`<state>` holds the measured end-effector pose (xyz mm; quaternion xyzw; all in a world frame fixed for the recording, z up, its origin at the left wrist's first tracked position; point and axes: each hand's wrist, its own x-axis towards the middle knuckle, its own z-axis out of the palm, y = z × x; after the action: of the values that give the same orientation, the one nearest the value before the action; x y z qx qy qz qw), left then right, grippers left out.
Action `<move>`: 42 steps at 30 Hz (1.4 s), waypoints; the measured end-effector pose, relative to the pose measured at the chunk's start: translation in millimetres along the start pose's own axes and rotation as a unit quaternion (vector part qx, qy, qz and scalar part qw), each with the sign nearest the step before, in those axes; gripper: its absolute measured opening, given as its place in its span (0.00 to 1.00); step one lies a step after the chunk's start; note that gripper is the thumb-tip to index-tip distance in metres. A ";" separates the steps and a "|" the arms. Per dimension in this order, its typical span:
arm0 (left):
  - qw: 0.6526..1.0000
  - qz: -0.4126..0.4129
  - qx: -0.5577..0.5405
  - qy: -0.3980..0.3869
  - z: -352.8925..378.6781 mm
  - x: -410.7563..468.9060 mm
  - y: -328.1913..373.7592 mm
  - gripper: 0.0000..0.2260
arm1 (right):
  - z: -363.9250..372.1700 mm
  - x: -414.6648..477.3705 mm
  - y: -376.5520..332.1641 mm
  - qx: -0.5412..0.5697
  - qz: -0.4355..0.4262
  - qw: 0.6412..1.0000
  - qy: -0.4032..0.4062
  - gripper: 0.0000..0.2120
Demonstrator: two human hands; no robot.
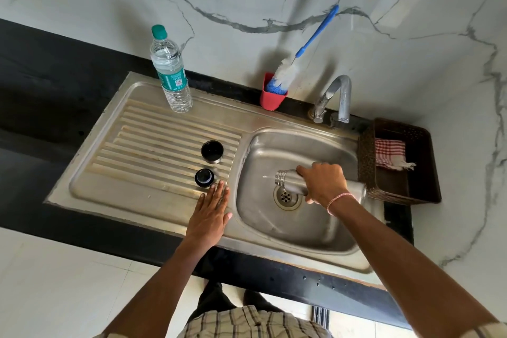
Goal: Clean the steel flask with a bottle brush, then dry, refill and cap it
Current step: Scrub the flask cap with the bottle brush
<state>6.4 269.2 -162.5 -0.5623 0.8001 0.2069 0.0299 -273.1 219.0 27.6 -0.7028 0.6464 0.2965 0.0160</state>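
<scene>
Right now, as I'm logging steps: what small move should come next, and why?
Probably reach the left hand for the bottle brush in the red holder: the right hand holds the uncapped steel flask sideways over the sink, water trickling out, and the left lies flat, free.

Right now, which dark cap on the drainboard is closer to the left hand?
The front cap, just beyond the left hand; the rear cap sits farther back.
</scene>
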 end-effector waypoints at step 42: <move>1.000 0.010 0.001 0.019 12.4 3.1 -6.1 0.35 | -85.4 21.0 -37.9 -0.159 0.036 0.986 0.035 0.12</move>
<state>8.5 269.3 -176.5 -0.5582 0.8063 0.1952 0.0130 -204.8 171.6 75.2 -0.6829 0.6158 0.3710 -0.1297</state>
